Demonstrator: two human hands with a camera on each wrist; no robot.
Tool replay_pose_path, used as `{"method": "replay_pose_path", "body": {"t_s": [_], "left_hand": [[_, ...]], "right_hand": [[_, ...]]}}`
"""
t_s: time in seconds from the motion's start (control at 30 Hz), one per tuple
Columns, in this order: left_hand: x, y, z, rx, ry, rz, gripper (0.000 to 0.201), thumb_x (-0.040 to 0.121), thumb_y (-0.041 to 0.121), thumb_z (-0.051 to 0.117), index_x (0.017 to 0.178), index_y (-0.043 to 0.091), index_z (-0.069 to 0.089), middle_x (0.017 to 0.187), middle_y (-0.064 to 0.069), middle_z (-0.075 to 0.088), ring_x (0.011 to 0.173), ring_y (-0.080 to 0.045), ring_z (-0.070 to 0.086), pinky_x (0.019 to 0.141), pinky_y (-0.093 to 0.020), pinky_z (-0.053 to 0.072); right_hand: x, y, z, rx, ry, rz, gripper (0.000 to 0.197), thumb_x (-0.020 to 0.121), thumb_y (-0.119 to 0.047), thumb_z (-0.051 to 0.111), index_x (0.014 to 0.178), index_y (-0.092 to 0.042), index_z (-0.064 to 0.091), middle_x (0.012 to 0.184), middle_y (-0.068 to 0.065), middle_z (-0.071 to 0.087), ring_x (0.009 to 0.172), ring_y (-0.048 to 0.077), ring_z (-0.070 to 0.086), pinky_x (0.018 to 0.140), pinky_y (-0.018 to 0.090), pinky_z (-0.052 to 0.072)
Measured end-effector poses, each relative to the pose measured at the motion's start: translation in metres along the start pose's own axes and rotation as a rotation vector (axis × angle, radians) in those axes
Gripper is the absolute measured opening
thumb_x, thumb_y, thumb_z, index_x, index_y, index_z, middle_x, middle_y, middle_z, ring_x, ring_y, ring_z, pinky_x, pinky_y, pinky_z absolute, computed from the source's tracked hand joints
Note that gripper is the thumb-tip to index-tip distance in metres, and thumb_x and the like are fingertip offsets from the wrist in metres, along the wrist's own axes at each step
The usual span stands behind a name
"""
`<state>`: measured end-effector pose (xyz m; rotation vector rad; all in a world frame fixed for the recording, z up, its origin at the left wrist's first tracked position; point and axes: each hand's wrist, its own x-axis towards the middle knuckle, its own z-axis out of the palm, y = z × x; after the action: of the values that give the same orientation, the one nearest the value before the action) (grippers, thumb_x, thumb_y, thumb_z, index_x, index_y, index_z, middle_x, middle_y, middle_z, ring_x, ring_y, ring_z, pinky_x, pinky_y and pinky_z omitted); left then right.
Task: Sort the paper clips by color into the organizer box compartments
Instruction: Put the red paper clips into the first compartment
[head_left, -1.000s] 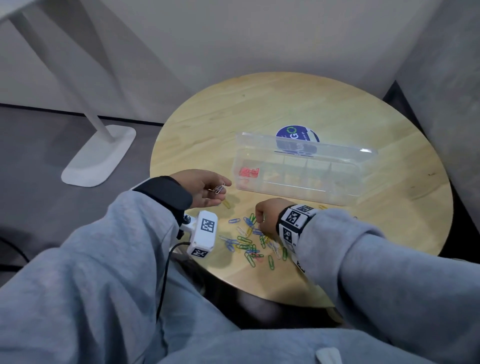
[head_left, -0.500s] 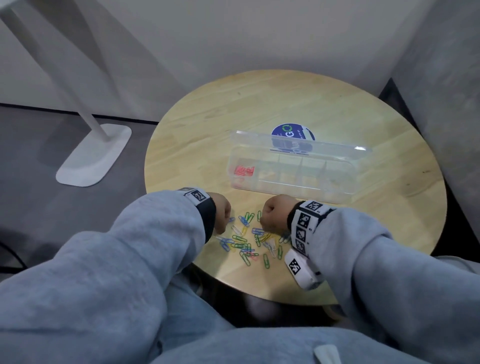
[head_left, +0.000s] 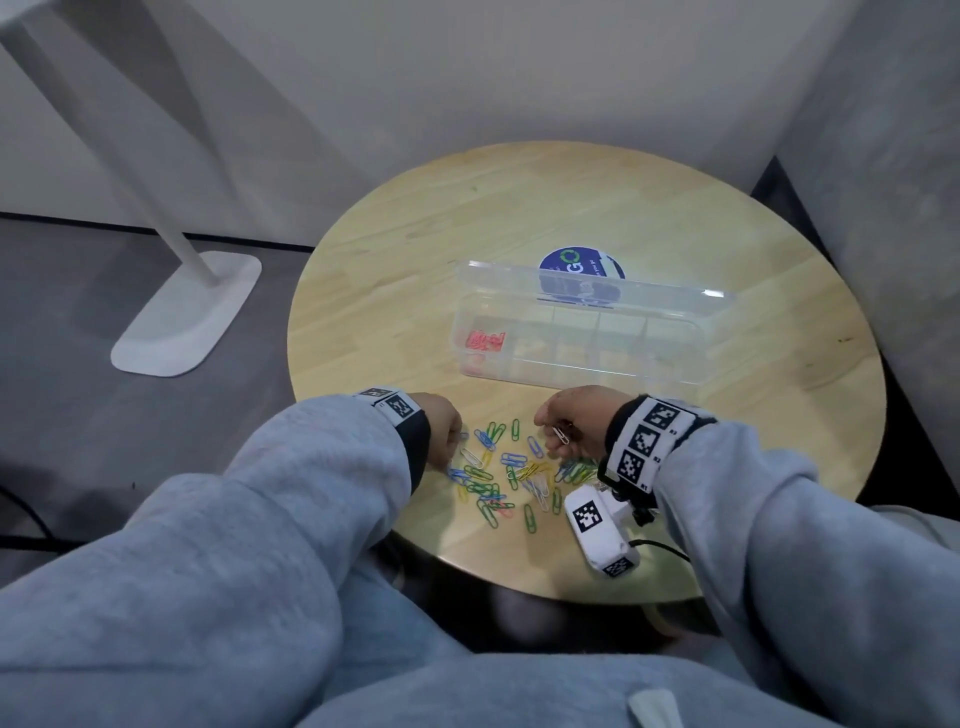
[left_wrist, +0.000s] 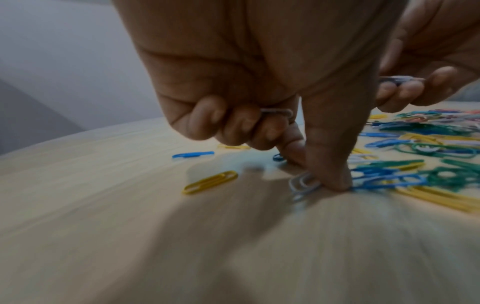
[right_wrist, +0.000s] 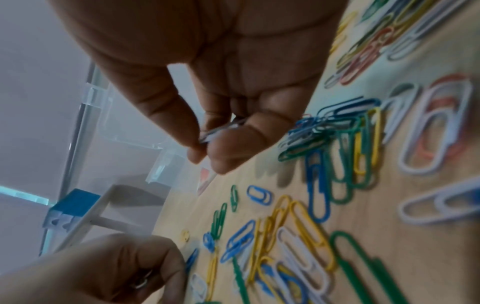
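Both hands have dropped to the loose multicoloured paper clips, left hand and right hand each pinching white clips, while only red ones fill the clear plastic organizer box.

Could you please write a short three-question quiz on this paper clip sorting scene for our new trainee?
1. True or false: the organizer box holds red clips in its leftmost compartment.
2. What does the right hand pinch?
3. The left hand presses a white clip against: A) the table, B) the box lid, C) the sleeve.

Key: 1 true; 2 white clips; 3 A.
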<state>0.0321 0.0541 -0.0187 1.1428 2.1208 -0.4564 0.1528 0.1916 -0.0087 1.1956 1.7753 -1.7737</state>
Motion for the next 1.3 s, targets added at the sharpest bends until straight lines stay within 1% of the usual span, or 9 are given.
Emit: {"method": "replay_pose_path", "body": {"t_s": [0.1, 0.23, 0.4, 0.5, 0.7, 0.87, 1.07, 1.17, 1.3], "left_hand": [[-0.002, 0.001, 0.002, -0.014, 0.019, -0.013, 0.002, 0.086, 0.019, 0.055, 0.084, 0.018, 0.054, 0.088, -0.001, 0.054, 0.080, -0.020, 0.046, 0.070, -0.026, 0.037], [-0.005, -0.003, 0.000, -0.243, 0.054, -0.008, 0.011, 0.082, 0.022, 0.063, 0.073, 0.022, 0.056, 0.079, 0.003, 0.056, 0.077, -0.016, 0.049, 0.064, -0.021, 0.038], [-0.011, -0.002, -0.014, -0.681, 0.059, -0.023, 0.028, 0.082, 0.011, 0.061, 0.058, 0.020, 0.049, 0.061, 0.003, 0.052, 0.052, -0.011, 0.042, 0.053, -0.019, 0.035], [-0.007, 0.001, -0.016, -1.008, 0.064, -0.062, 0.028, 0.084, 0.000, 0.051, 0.060, 0.013, 0.043, 0.065, -0.007, 0.053, 0.057, -0.017, 0.044, 0.047, -0.018, 0.039], [-0.007, 0.005, -0.016, -1.374, 0.042, -0.143, 0.027, 0.087, -0.004, 0.033, 0.067, 0.014, 0.039, 0.063, -0.009, 0.044, 0.051, -0.015, 0.033, 0.035, -0.009, 0.031], [-0.009, 0.010, -0.018, -1.241, 0.028, -0.212, 0.019, 0.093, 0.008, 0.042, 0.075, 0.011, 0.046, 0.061, -0.004, 0.038, 0.050, -0.015, 0.031, 0.042, -0.016, 0.024], [-0.008, 0.014, -0.014, -0.522, 0.091, -0.049, 0.024, 0.079, 0.014, 0.066, 0.063, 0.022, 0.050, 0.063, 0.009, 0.048, 0.062, -0.012, 0.044, 0.052, -0.018, 0.034], [-0.007, 0.019, -0.012, -0.323, 0.067, -0.025, 0.023, 0.077, 0.011, 0.066, 0.066, 0.025, 0.051, 0.066, 0.011, 0.049, 0.063, -0.008, 0.046, 0.049, -0.017, 0.032], [-0.005, 0.019, -0.011, -0.188, 0.051, -0.026, 0.017, 0.078, 0.011, 0.063, 0.082, 0.026, 0.057, 0.084, 0.006, 0.055, 0.078, -0.016, 0.050, 0.051, -0.018, 0.034]], "right_hand": [[0.002, 0.003, -0.002, -0.292, 0.024, -0.033, 0.024, 0.088, -0.013, 0.057, 0.067, -0.012, 0.046, 0.057, 0.006, 0.045, 0.050, 0.019, 0.039, 0.048, 0.024, 0.035], [-0.006, 0.005, 0.002, -0.824, 0.071, -0.093, 0.020, 0.077, -0.026, 0.069, 0.068, -0.018, 0.053, 0.074, 0.000, 0.056, 0.071, 0.018, 0.051, 0.067, 0.027, 0.045], [-0.008, 0.011, 0.015, -1.141, 0.070, -0.104, 0.030, 0.072, -0.044, 0.069, 0.075, -0.018, 0.055, 0.074, 0.001, 0.054, 0.069, 0.021, 0.050, 0.065, 0.029, 0.046], [-0.005, 0.015, 0.021, -1.232, 0.067, -0.116, 0.039, 0.070, -0.051, 0.071, 0.078, -0.016, 0.055, 0.076, 0.001, 0.056, 0.072, 0.022, 0.055, 0.066, 0.029, 0.049], [-0.002, 0.019, 0.023, -1.243, 0.106, -0.120, 0.017, 0.077, -0.030, 0.065, 0.075, -0.016, 0.056, 0.075, 0.003, 0.053, 0.068, 0.022, 0.050, 0.061, 0.025, 0.042], [0.000, 0.018, 0.013, -1.154, 0.090, -0.096, 0.016, 0.079, -0.025, 0.065, 0.076, -0.015, 0.053, 0.079, 0.004, 0.049, 0.071, 0.020, 0.043, 0.062, 0.025, 0.037], [-0.005, 0.015, -0.009, -0.869, 0.099, -0.085, 0.027, 0.078, -0.028, 0.072, 0.093, -0.006, 0.071, 0.085, 0.007, 0.066, 0.076, 0.020, 0.055, 0.077, 0.032, 0.053], [-0.002, 0.017, -0.020, -0.499, 0.070, -0.081, 0.016, 0.078, -0.020, 0.073, 0.068, -0.013, 0.062, 0.065, 0.005, 0.059, 0.051, 0.016, 0.047, 0.050, 0.025, 0.043], [0.002, 0.023, -0.030, 0.005, 0.001, -0.070, 0.022, 0.084, -0.004, 0.065, 0.067, -0.008, 0.051, 0.051, 0.008, 0.051, 0.036, 0.012, 0.045, 0.037, 0.018, 0.039]]}}
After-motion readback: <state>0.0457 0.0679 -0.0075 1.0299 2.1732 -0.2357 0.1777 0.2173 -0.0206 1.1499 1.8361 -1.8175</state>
